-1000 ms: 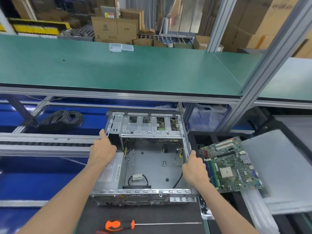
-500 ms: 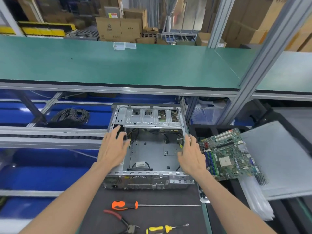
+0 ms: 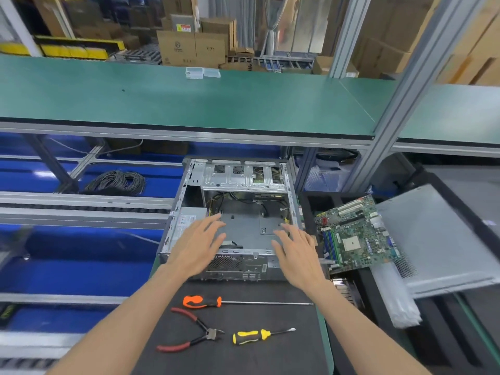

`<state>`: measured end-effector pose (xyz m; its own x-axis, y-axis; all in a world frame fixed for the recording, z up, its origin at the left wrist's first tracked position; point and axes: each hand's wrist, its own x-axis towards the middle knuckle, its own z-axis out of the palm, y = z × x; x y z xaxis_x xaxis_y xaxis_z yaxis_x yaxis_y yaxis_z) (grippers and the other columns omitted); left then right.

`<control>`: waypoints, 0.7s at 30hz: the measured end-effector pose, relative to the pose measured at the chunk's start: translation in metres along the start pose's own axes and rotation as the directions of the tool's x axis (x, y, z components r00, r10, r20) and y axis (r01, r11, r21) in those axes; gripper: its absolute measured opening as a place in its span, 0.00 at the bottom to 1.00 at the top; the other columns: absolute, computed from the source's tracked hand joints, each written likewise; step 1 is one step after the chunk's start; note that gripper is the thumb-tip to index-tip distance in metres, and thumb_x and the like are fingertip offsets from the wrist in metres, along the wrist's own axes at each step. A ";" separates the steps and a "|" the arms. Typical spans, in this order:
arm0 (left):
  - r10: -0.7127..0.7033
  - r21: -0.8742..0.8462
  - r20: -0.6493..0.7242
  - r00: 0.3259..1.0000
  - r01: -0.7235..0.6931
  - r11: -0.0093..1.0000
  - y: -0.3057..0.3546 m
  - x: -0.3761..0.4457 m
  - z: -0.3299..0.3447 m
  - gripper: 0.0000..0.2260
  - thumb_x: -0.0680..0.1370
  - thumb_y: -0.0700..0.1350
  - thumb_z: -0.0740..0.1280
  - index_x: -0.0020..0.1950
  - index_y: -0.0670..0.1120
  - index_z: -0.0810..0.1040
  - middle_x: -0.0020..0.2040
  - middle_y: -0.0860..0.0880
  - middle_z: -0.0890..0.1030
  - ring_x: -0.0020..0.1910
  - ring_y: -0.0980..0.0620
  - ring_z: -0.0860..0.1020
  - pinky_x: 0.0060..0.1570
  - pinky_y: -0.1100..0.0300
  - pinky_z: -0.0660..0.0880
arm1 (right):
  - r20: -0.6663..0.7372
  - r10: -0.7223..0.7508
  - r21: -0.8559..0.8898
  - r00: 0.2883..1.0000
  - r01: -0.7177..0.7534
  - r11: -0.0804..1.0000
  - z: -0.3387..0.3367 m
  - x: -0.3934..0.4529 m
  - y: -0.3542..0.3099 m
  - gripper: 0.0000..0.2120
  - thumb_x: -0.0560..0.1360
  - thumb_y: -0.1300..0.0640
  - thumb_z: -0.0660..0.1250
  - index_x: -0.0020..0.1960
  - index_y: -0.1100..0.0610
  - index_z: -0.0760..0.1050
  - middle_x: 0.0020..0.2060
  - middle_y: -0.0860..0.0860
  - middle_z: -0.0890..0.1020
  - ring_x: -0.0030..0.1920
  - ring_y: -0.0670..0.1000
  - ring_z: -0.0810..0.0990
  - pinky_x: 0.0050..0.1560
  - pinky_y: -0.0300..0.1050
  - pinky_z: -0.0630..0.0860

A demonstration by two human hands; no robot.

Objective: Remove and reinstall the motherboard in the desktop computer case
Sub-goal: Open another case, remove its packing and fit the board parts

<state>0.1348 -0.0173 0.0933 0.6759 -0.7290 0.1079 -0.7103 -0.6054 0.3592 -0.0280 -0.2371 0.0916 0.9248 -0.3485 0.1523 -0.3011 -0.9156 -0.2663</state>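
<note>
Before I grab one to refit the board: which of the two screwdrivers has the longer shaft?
The orange-handled screwdriver, lying nearer the computer case. Its thin shaft runs far to the right; the yellow-handled screwdriver beside the red pliers is much stubbier.

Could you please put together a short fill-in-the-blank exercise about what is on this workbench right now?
1. The motherboard lies outside the computer case, on its ____ side.
2. Both the left hand and the right hand hold ____.
3. The long screwdriver nearest the case has an ____ handle.
4. Between the two screwdrivers lie red-handled ____.

Missing words: right; nothing; orange; pliers
</note>
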 end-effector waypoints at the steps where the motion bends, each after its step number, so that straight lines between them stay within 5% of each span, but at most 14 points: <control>1: 0.006 0.004 0.005 1.000 -0.006 1.000 0.004 -0.004 0.000 0.19 0.85 0.54 0.55 0.72 0.50 0.72 0.77 0.53 0.66 0.73 0.51 0.66 0.75 0.53 0.61 | 0.013 -0.016 0.014 1.000 0.015 1.000 0.000 -0.004 0.001 0.17 0.85 0.48 0.53 0.68 0.50 0.73 0.72 0.49 0.69 0.72 0.51 0.67 0.73 0.54 0.58; 7: 0.039 0.079 -0.003 0.999 -0.038 0.996 0.023 -0.031 0.009 0.19 0.86 0.54 0.53 0.72 0.50 0.74 0.74 0.53 0.71 0.72 0.54 0.68 0.76 0.53 0.57 | 0.014 -0.088 0.075 0.996 0.087 0.993 -0.005 -0.030 0.008 0.16 0.85 0.50 0.54 0.68 0.50 0.75 0.72 0.48 0.71 0.71 0.51 0.69 0.75 0.55 0.57; 14: 0.042 0.201 -0.081 0.996 -0.025 0.979 0.040 -0.079 0.025 0.24 0.83 0.50 0.62 0.79 0.46 0.64 0.78 0.49 0.65 0.76 0.49 0.63 0.78 0.49 0.55 | -0.164 -0.243 0.003 0.956 0.247 0.969 0.010 -0.077 0.015 0.19 0.78 0.54 0.69 0.68 0.55 0.74 0.70 0.54 0.72 0.71 0.57 0.70 0.71 0.61 0.66; 18: 0.033 0.219 -0.173 0.984 0.006 0.976 0.051 -0.117 0.041 0.16 0.77 0.45 0.71 0.63 0.46 0.75 0.63 0.48 0.73 0.58 0.46 0.72 0.58 0.50 0.75 | -0.158 -0.351 -0.038 0.923 0.350 0.936 0.031 -0.106 0.013 0.16 0.75 0.53 0.72 0.62 0.55 0.77 0.61 0.53 0.75 0.61 0.58 0.75 0.63 0.56 0.71; 21: -0.126 0.235 -0.005 0.992 0.123 0.964 0.044 -0.142 0.053 0.09 0.76 0.46 0.69 0.53 0.52 0.72 0.53 0.53 0.71 0.50 0.50 0.71 0.49 0.53 0.74 | 0.089 -0.377 0.017 0.922 0.378 0.926 0.048 -0.117 0.005 0.16 0.79 0.48 0.66 0.65 0.52 0.75 0.58 0.51 0.75 0.58 0.56 0.74 0.59 0.53 0.71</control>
<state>-0.0029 0.0425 0.0444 0.7608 -0.6455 0.0668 -0.6476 -0.7487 0.1413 -0.1263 -0.1914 0.0264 0.9868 0.0423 0.1562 0.0742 -0.9760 -0.2048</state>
